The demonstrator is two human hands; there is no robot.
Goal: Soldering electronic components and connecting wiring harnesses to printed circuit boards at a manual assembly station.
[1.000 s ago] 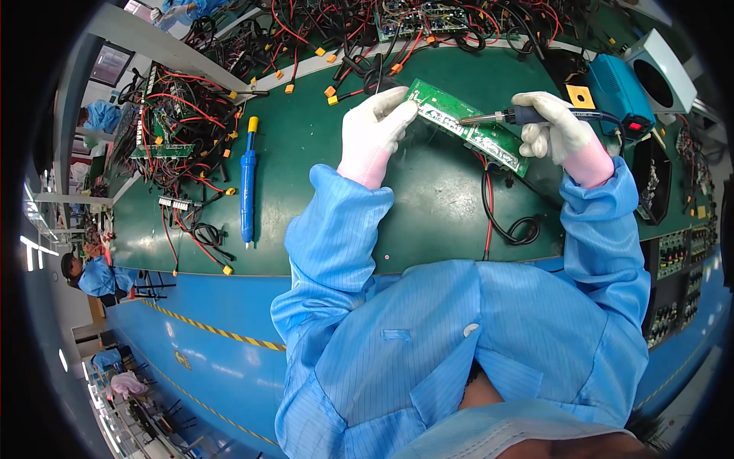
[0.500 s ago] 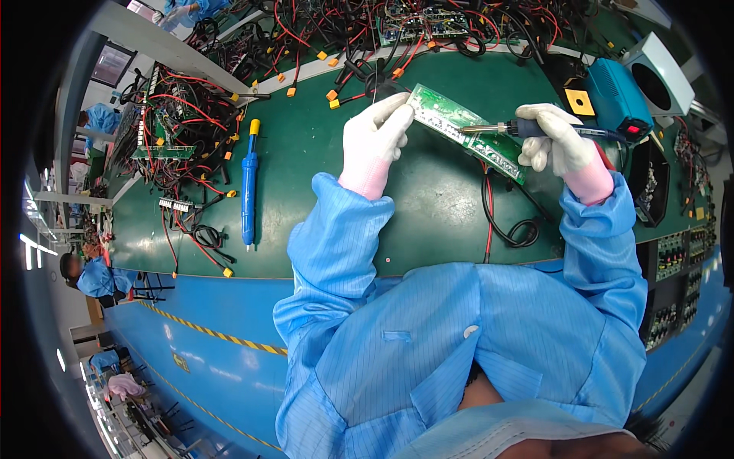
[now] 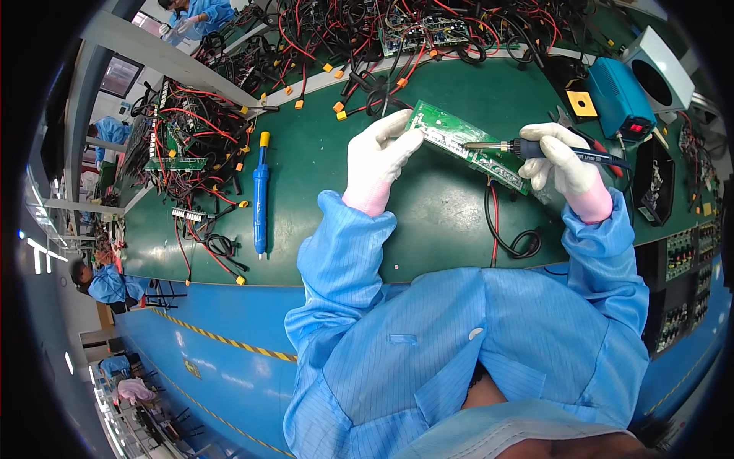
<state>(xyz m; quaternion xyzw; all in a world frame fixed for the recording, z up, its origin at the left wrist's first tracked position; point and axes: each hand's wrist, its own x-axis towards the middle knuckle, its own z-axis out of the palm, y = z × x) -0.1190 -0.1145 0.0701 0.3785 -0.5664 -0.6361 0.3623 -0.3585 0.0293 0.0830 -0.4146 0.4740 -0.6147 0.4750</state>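
Gloved in white, my left hand (image 3: pixel 381 159) pinches the upper left end of a green circuit board (image 3: pixel 440 125), which slants down to the right above the bench. My right hand (image 3: pixel 560 158) grips a soldering iron (image 3: pixel 529 148) by its dark handle. The iron's metal tip points left and meets the middle of the board, by a row of pale components; whether it touches cannot be made out exactly. Red and black leads (image 3: pixel 493 222) hang from the board's lower edge onto the bench, the black one looped. Some fingertips of both hands are hidden.
A blue desoldering pump (image 3: pixel 261 197) lies on the green bench (image 3: pixel 321 161). Tangled wired boards (image 3: pixel 183 138) sit left, with more along the back. At right stand a teal soldering station (image 3: pixel 618 99), a yellow sponge (image 3: pixel 581 104), red-handled pliers (image 3: pixel 596 145) and a black bin (image 3: pixel 652 180).
The whole scene has shifted slightly right and down in the view. The board and iron keep nearly the same pose. The red-handled pliers show more plainly beside my right hand.
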